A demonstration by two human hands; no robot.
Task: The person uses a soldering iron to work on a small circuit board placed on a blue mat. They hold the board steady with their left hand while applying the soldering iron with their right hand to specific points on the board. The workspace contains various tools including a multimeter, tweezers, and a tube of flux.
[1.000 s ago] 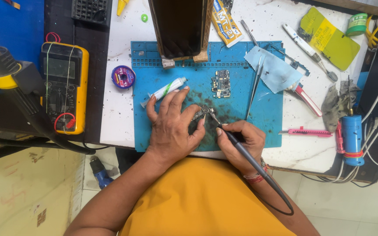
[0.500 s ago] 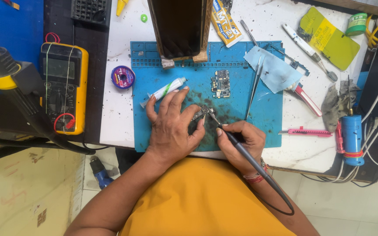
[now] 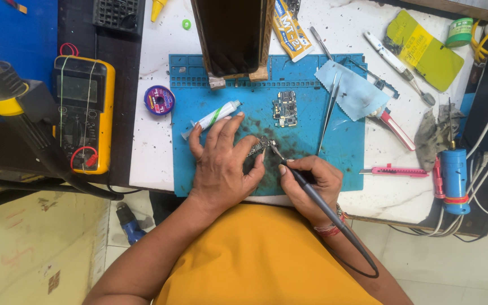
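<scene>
Left hand point(image 3: 221, 164) lies flat on the blue mat point(image 3: 345, 152), fingers point(image 3: 228, 125) spread and pressing down; thumb and forefinger pin a small board point(image 3: 257, 146) at its near edge, the board peeking out just beyond the fingertips; nothing is wrapped in the palm. Right hand point(image 3: 312, 183) is curled tight round a soldering iron point(image 3: 306, 183), pen-style, thumb and forefinger pinched close to the front of the handle; the tip point(image 3: 272, 144) sits right at the board, touching or a hair off, too close to call; the black cord point(image 3: 362, 257) trails back past the wrist.

Just past the left fingertips lies a white tube point(image 3: 213, 118), angled, almost touching the forefinger; beyond the iron's tip, a second board point(image 3: 285, 108) rests alone on the mat; tweezers point(image 3: 329, 110) lie to the right of it, pointing back toward the right-hand knuckles; a pale blue cloth point(image 3: 354, 93) lies beyond those. Well left of the left hand, off the mat, sit a purple spool point(image 3: 159, 100) and a yellow meter point(image 3: 83, 121); right of the right hand, a pink knife point(image 3: 395, 171) lies at the mat's edge.
</scene>
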